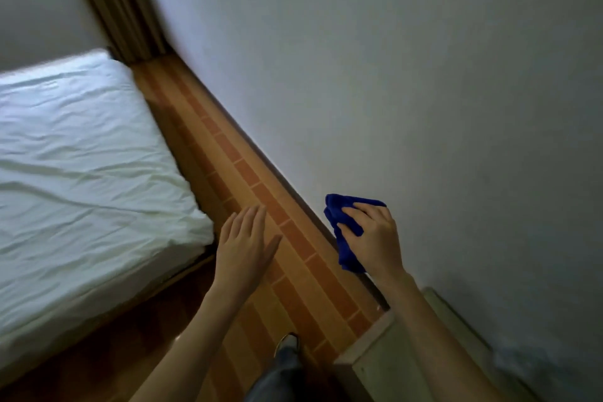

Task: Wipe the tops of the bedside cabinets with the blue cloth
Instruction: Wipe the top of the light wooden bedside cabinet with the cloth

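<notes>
My right hand (377,238) grips the crumpled blue cloth (341,222) in the air in front of the white wall, above the skirting. Part of the cloth hangs down below my fingers. My left hand (244,245) is held out flat with straight fingers over the floor, holding nothing. A pale bedside cabinet (385,362) stands at the lower right against the wall, under my right forearm; only part of its top shows. The cloth is well above and beyond the cabinet, not touching it.
A bed with a white sheet (81,173) fills the left side. A strip of orange-brown tiled floor (293,271) runs between the bed and the wall (424,75). A brown curtain (124,3) hangs in the far corner. My leg and shoe (287,346) show at the bottom.
</notes>
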